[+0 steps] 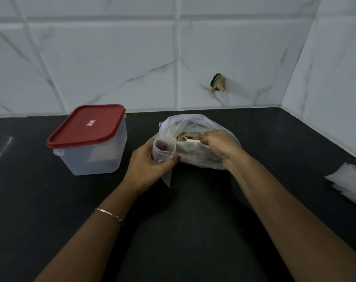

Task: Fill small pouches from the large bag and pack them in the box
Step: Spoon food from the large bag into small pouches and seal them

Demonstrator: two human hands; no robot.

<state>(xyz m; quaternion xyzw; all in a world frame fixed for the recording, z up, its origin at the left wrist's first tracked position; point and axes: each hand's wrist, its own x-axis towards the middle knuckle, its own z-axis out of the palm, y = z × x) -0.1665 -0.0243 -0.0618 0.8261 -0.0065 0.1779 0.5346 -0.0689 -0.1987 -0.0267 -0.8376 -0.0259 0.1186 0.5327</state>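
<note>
A large clear plastic bag (193, 123) with brownish contents lies open on the black counter, near the back wall. My left hand (146, 167) grips a small clear pouch (164, 149) and holds it open beside the bag's mouth. My right hand (219, 147) reaches into the bag's mouth and grips a white spoon handle (194, 140), whose bowl holds brown pieces. The clear plastic box (95, 157) stands to the left, its red lid (87, 125) closed on top.
A stack of flat empty pouches (347, 184) lies at the right edge of the counter (193, 220). Tiled walls close off the back and the right side. A broken hole (218, 82) shows in the back wall.
</note>
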